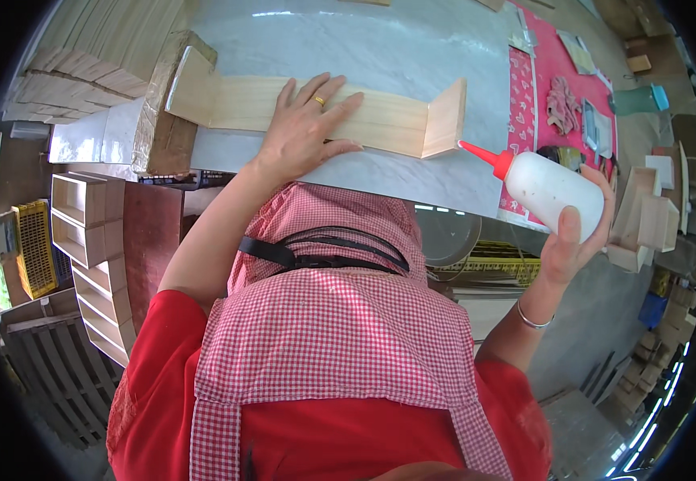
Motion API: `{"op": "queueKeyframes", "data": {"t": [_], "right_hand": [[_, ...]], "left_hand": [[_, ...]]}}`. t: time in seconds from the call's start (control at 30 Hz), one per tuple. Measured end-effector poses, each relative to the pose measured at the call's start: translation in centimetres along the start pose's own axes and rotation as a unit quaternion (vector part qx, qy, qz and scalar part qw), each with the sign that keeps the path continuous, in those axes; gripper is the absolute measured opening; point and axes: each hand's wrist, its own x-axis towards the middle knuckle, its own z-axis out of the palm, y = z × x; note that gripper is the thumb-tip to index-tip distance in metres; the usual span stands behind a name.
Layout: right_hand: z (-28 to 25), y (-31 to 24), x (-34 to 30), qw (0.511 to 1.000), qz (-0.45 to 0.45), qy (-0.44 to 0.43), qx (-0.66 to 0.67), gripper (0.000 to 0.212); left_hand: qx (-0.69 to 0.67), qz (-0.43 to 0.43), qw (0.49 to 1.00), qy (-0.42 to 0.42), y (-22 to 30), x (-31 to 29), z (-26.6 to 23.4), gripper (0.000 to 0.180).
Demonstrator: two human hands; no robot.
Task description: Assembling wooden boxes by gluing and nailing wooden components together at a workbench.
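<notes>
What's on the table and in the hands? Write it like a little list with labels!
Left hand: left hand lies flat on the wooden frame.
Right hand: right hand holds the glue bottle.
Bottle tip: red nozzle points at the frame's right end piece.
Table: grey tabletop, red cloth on its right.
Nearby: stacked wooden boxes at the left.

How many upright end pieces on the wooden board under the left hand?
2: left end piece against the wood block; right end piece near the glue bottle nozzle. None seem hidden.
</notes>
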Motion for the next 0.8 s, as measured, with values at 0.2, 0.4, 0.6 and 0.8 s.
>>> {"op": "queueKeyframes", "data": {"t": [0.2, 0.4, 0.6, 0.8], "right_hand": [[0.3, 0.0, 1.1, 0.998, -0.037, -0.030, -0.039, 0.061], [2.2, 0.2, 3.3, 0.993, -0.084, -0.020, -0.085, 0.053], [3.4, 1.1, 4.8, 0.995, -0.079, -0.011, -0.062, 0.050], [2.0, 0.2, 4.8, 0.993, -0.078, -0.048, -0.076, 0.047]], "left_hand": [[-0.004, -0.011, 1.000, -0.029, 0.0, 0.0, -0.4, 0.069], [-0.006, -0.020, 0.999, -0.037, 0.2, 0.1, -0.5, 0.069], [0.002, -0.012, 1.000, -0.026, 0.3, -0.1, -0.4, 0.069], [-0.005, -0.017, 0.999, -0.031, 0.3, 0.0, -0.4, 0.069]]}}
